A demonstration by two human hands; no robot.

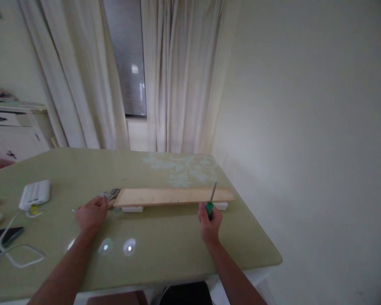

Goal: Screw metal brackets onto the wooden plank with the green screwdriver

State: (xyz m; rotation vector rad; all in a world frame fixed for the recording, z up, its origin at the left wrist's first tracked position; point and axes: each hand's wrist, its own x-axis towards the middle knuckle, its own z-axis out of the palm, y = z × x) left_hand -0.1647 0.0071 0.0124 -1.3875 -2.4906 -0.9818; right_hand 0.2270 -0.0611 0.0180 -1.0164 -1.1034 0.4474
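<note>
From here I see open room on the near tabletop point(165, 254), between the two forearms point(66, 271). Past it, the board point(160, 195) bars the middle, white blocks point(132, 209) jutting from under its near edge. Metal pieces point(113, 194) crowd its left end, by my left grip point(91, 213). The screwdriver point(209, 206) in my right grip point(211, 225) sticks up before the board. Beyond, I could pass toward the curtains point(189, 84); cable point(19, 266) loops obstruct the left, the wall point(320, 127) the right.

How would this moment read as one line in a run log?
right hand: holds green-handled screwdriver, tip up | left hand: at metal pieces, grip unclear | wooden board: white blocks under near edge
</note>
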